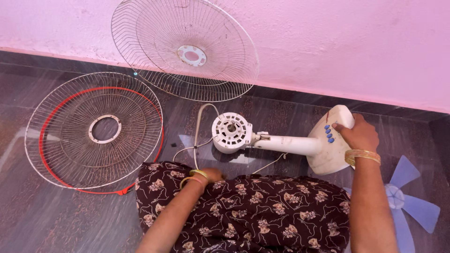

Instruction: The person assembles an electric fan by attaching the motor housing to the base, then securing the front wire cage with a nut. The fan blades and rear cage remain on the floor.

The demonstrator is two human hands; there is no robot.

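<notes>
Table fan body (281, 143), white, lying on its side on the dark polished floor (56, 220); all places below are given from this body. Its base (330, 140) points right, its round motor housing (231, 132) points left, with a bare shaft at the housing's centre. Right hand (360, 134): fingers curled closed over the far right edge of the base, thumb just beside a column of blue buttons (329, 133); gold bangles on the wrist. Left hand (208, 174): resting near and below the motor housing, at the edge of a dark floral-print garment (262, 206); fingers largely hidden by the cloth, so whether they are spread or closed cannot be told. A white cord (197, 136) loops from the left of the housing down toward this hand. Wire grille with red rim (93, 131): flat on the floor, well to the left of the body, not touching it. Second wire grille (185, 49): above and left of the housing, leaning against the pink wall (351, 42), its lower edge on the floor. Translucent blue blade set (408, 201): below and right of the base, partly behind the right forearm. Open floor lies between the housing and the red-rimmed grille, and between the body and the wall.
</notes>
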